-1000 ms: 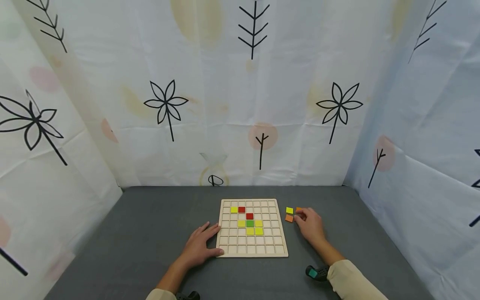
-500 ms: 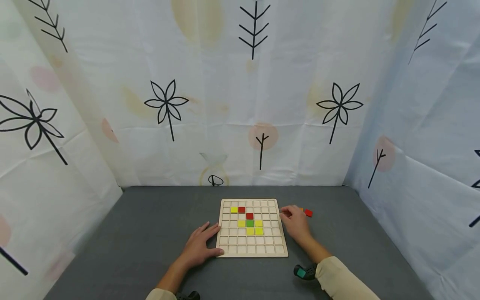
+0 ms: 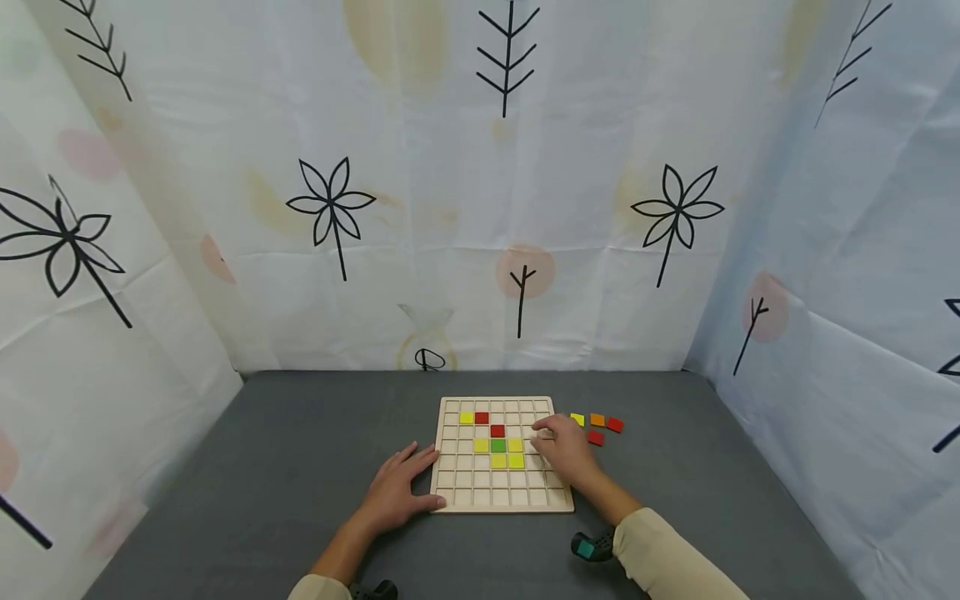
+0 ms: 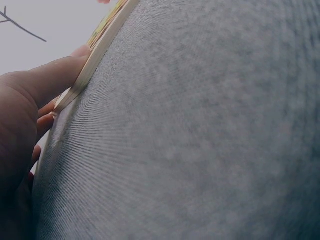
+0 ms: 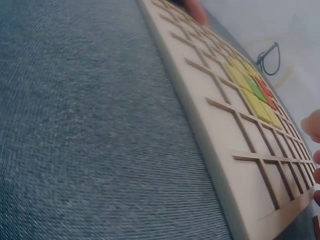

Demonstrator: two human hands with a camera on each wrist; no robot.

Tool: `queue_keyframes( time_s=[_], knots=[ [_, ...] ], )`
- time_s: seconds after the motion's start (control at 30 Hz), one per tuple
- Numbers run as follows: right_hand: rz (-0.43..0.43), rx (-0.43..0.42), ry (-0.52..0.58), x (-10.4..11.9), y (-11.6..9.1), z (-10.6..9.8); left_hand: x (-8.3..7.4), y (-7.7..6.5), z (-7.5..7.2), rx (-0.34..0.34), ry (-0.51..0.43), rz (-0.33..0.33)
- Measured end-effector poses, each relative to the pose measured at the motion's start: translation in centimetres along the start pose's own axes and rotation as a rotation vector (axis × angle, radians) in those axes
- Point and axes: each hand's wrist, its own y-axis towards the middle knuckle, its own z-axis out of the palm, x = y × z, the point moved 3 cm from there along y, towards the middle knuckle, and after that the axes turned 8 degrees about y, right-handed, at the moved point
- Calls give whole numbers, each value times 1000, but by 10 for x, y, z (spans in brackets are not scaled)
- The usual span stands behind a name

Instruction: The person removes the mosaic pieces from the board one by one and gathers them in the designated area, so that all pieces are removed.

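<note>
A pale wooden grid board [image 3: 457, 497] lies on the grey table, with several yellow tiles [image 3: 516, 461], two red tiles [image 3: 497, 431] and a green tile [image 3: 498, 446] in its cells. My left hand [image 3: 396, 492] rests at the board's left side, fingers extended and thumb on the front corner; in the left wrist view the thumb [image 4: 62, 75] touches its edge. Over the board's right part is my right hand [image 3: 564, 450], thumb and index finger bent with their tips close to each other. I cannot tell whether a tile is between them. In the right wrist view, only fingertips [image 5: 312, 125] show.
Right of the board lie loose tiles: a yellow one [image 3: 577, 420] partly covered by the right hand, an orange one [image 3: 597, 419] and two red ones, the nearer red tile [image 3: 596, 438] beside the hand. White patterned fabric [image 3: 600, 317] stands behind the table.
My right hand has moved left from the loose tiles onto the board's right side, uncovering two red tiles. The nearer orange tile no longer shows. The left hand stays put.
</note>
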Motion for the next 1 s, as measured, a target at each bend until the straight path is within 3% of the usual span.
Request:
queue_keyframes(
  time_s=[0.37,0.7,1.0],
  knots=[
    [-148,102,-151,5,3,14,1,0,1,-21,5,8],
    [-118,177,-230,7,3,21,2,-1,3,-15,-2,0],
    [-114,180,-256,6,4,23,2,0,2,-8,1,-17]
  ],
)
